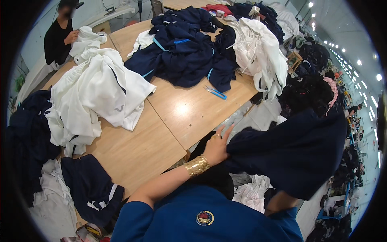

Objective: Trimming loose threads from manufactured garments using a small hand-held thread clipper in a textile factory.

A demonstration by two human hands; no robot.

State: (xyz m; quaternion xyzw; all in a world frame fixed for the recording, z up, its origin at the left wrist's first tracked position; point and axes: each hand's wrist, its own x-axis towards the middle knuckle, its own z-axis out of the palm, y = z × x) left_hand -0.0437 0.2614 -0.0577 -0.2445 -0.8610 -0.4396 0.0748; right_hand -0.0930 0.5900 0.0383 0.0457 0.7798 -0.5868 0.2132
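Observation:
A navy garment [290, 149] is spread in the air at the right, off the table's near edge. My left hand [217, 147], with a ring and a wide gold bracelet [197, 165], is at its left edge. Two of its fingers stretch out past the cloth, while the thumb side closes on the gathered edge. My right forearm [282, 201] rises behind the garment, whose cloth hides the right hand. Blue-handled thread snips [216, 92] lie on the wooden table [177, 117], ahead of my left hand.
White garments [96, 88] are heaped at the table's left, navy ones [181, 52] at the far middle. More white clothing [258, 48] hangs over the right edge. Folded navy cloth [92, 189] lies at the near left. Across the table, a person [60, 36] handles white cloth.

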